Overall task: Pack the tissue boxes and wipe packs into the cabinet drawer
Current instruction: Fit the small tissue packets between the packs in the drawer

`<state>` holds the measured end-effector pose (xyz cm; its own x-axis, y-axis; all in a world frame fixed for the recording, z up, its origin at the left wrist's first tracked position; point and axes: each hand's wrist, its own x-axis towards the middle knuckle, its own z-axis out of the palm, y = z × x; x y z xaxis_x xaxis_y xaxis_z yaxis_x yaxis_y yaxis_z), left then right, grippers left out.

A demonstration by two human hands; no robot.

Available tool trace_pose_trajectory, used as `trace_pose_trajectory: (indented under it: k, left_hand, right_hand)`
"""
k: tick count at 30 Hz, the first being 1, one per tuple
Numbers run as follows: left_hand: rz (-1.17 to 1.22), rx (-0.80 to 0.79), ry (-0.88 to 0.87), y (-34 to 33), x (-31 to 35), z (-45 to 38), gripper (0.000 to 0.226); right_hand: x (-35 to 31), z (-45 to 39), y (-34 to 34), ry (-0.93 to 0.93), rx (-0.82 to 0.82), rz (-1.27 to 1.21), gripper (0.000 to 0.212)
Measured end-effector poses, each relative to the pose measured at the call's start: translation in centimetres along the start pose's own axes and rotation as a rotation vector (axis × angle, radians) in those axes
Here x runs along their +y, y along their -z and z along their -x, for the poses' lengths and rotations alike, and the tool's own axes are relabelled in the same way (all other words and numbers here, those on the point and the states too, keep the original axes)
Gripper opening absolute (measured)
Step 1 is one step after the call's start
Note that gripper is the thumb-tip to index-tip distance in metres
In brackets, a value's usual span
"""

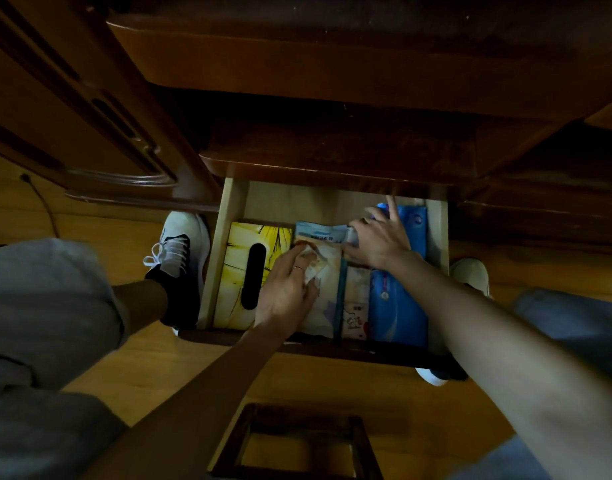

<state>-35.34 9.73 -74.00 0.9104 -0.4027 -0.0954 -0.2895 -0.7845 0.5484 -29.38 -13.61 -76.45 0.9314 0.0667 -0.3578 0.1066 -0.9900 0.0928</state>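
The open cabinet drawer (228,216) is pulled out below me. A yellow tissue box (238,258) with a dark oval slot lies at its left. A pale wipe pack (327,271) lies in the middle, with a narrow pack (356,306) beside it and a blue pack (398,306) at the right. My left hand (287,289) rests on the pale wipe pack, fingers pressing its left side. My right hand (377,237) grips the pack's upper right edge, fingers spread over the blue pack.
The dark wooden cabinet (332,81) overhangs the drawer. My feet in white shoes (180,244) stand on the wooden floor on both sides. A dark wooden frame (297,445) lies on the floor near me. A cable (41,202) runs along the floor at left.
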Motion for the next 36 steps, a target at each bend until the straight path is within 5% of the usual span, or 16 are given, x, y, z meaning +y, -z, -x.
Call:
trace_pose_trajectory:
  k: [12,18,23,36]
  left_hand:
    - [-0.011,0.015,-0.027,0.0,-0.2,0.2,0.049]
    - [-0.006,0.011,-0.027,0.0,-0.2,0.2,0.049]
    - [-0.007,0.014,-0.036,-0.1,-0.3,0.2,0.049]
    - [-0.014,0.006,-0.033,-0.3,-0.4,0.1,0.050]
  right_hand:
    - [-1.6,-1.1,1.3,-0.123,-0.103,0.079,0.022]
    - [-0.8,-1.0,0.6,-0.053,-0.104,0.117,0.068]
    - [-0.7,-0.6,0.4,-0.060,-0.081,0.112,0.049]
    - [-0.8,1.3,0.9,0.041,-0.060,0.091,0.062]
